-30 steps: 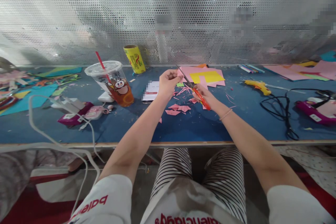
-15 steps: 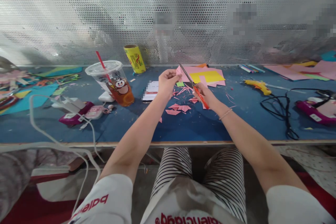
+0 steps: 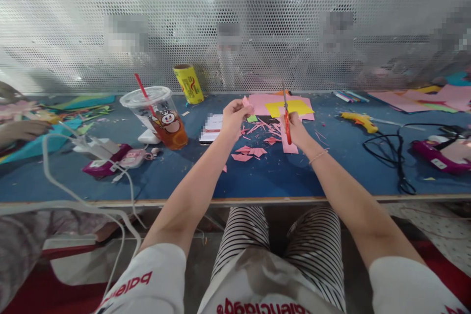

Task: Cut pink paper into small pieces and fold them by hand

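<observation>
My left hand (image 3: 235,117) pinches a small folded piece of pink paper (image 3: 246,102) above the table. Closed around the orange-red handles of a pair of scissors (image 3: 285,93) is my right hand (image 3: 292,126); the blades point away from me, apart from the pink piece. Below and between my hands lie thin pink paper scraps (image 3: 263,128) and several cut pink shapes (image 3: 243,157). Yellow paper (image 3: 303,107) rests on larger pink sheets (image 3: 259,100) behind them. A pink strip (image 3: 289,144) lies beneath my right hand.
Left of my arms are a phone (image 3: 212,130), a drink cup (image 3: 162,117) with a red straw, a yellow roll (image 3: 189,83) and white cables. A yellow glue gun (image 3: 358,121) with a black cord lies right. Another person's hand (image 3: 25,130) is at far left.
The scissors have swung from pointing left beside the pink piece to pointing straight away, clear of it. The pink piece now stands up in my left fingers. Another person's hand has appeared far left.
</observation>
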### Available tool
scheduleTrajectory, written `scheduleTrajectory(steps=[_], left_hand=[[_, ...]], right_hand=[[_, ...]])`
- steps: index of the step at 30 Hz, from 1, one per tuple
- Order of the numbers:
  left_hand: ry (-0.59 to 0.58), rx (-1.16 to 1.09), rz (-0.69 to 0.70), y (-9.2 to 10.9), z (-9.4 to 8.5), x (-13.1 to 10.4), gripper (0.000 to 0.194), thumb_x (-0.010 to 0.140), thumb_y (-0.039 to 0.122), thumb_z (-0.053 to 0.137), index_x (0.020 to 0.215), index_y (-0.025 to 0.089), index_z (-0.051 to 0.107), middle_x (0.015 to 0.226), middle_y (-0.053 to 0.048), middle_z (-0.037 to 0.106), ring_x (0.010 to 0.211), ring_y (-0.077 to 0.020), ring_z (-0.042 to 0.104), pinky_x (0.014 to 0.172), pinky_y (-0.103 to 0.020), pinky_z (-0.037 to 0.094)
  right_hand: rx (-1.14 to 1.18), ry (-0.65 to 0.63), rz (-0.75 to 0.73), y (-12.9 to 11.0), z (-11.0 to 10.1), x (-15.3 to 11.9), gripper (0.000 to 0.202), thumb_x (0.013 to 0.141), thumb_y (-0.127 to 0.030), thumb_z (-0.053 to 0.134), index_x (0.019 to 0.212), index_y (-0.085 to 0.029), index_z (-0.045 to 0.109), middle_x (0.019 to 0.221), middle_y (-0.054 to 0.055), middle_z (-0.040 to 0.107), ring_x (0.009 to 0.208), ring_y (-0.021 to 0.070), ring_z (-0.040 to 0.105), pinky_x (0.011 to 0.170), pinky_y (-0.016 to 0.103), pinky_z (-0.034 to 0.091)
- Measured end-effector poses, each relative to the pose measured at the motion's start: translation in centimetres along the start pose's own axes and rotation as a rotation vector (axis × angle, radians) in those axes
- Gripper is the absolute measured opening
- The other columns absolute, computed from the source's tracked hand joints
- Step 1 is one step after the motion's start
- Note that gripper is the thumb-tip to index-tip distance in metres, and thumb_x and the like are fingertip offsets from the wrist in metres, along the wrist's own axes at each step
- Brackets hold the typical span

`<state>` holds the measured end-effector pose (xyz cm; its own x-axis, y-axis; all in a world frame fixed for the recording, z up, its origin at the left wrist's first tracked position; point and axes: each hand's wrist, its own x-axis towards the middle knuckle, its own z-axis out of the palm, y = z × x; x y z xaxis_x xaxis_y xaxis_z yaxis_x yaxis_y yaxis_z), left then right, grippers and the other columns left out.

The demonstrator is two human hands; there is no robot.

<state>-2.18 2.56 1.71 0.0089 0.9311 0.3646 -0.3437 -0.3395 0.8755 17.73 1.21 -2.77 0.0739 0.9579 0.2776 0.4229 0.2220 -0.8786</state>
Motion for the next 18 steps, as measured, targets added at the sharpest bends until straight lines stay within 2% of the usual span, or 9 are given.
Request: scheduleTrajectory(steps=[3,6,9,13,18], left_hand=[[-0.023,0.0,-0.055,0.0,0.1,-0.2,0.013,0.058,0.015,0.066,0.064,0.015,0.055,0.062,0.001,0.06,0.064,-0.009,0.059,0.067,-0.024,0.048],[-0.034,0.057,-0.122,-0.3,-0.1,-0.2,0.014,0.056,0.016,0.068,0.064,0.014,0.056,0.063,0.0,0.062,0.061,-0.0087,0.058,0.065,-0.024,0.047],[-0.053,0.094,-0.154,-0.8,-0.4,0.0,0.019,0.055,0.019,0.071,0.069,0.015,0.06,0.067,-0.001,0.064,0.062,-0.0093,0.059,0.064,-0.024,0.047],[-0.041,0.131,-0.144,-1.5,-0.3,0.0,0.023,0.055,0.024,0.074,0.073,0.015,0.062,0.07,-0.001,0.066,0.064,-0.0095,0.059,0.065,-0.023,0.046],[-0.058,0.22,-0.04,-2.4,0.1,-0.2,0.014,0.063,0.025,0.069,0.073,0.016,0.064,0.08,-0.003,0.068,0.077,-0.0127,0.062,0.076,-0.027,0.047]], right_hand=[[-0.273,0.051,0.117,0.2,-1.0,0.4,0.035,0.082,-0.054,0.043,0.088,-0.02,0.035,0.076,0.005,0.058,0.066,0.0164,0.056,0.059,0.027,0.041],[-0.543,0.03,0.131,0.8,-2.1,0.7,0.037,0.08,-0.05,0.048,0.096,-0.016,0.042,0.091,0.015,0.062,0.081,0.0248,0.061,0.066,0.032,0.044],[-0.744,0.009,0.134,1.9,-3.0,1.0,0.043,0.077,-0.043,0.054,0.103,-0.011,0.046,0.104,0.022,0.059,0.095,0.0315,0.06,0.075,0.036,0.044],[-0.85,0.047,0.135,3.3,-3.1,1.2,0.052,0.078,-0.038,0.054,0.117,-0.005,0.042,0.118,0.026,0.049,0.107,0.0346,0.054,0.086,0.041,0.042],[-0.849,-0.003,-0.017,3.2,-2.3,1.2,0.048,0.082,-0.045,0.046,0.116,-0.01,0.047,0.117,0.022,0.048,0.112,0.0338,0.047,0.092,0.045,0.039]])
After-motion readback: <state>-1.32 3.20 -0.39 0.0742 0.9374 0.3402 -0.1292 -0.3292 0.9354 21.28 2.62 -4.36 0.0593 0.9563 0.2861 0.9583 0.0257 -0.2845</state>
